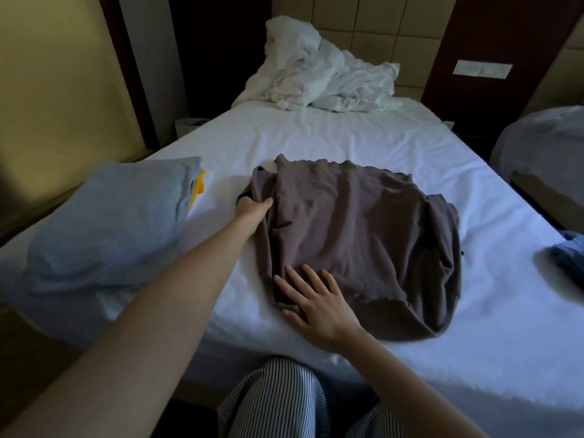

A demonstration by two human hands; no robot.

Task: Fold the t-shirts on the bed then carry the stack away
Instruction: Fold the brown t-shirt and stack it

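i judge the job about midway. at 9 o'clock on the bed (347, 134) sits the stack (104, 241) of finished folding: a grey-blue shirt (142, 197) on top and a yellow shirt (198, 184) showing only as an edge under it. that makes two i can count there; whether more lie beneath i cannot tell.

the brown t-shirt (363, 232) lies in the middle of the bed, right in front of me. it is only part folded, a rough rectangle with its right side bunched. my left hand (252, 209) is at its 10 o'clock edge, fingers curled and pinching the cloth there, most of them hidden by the fold. my right hand (316, 305) lies on its 7 o'clock corner, fingers (311, 273) spread flat and pressing the fabric down.

at 3 o'clock a blue garment (568, 257) lies loose, cut off by the frame edge. it may be one more shirt to fold, though i cannot be sure.

what is left, as i judge it: finish the brown one, set it on the stack, see to the blue one, then carry the stack off.

beyond those four garments i count one crumpled white duvet (319, 77) at 12 o'clock and one second bed (543, 143) at 2 o'clock.
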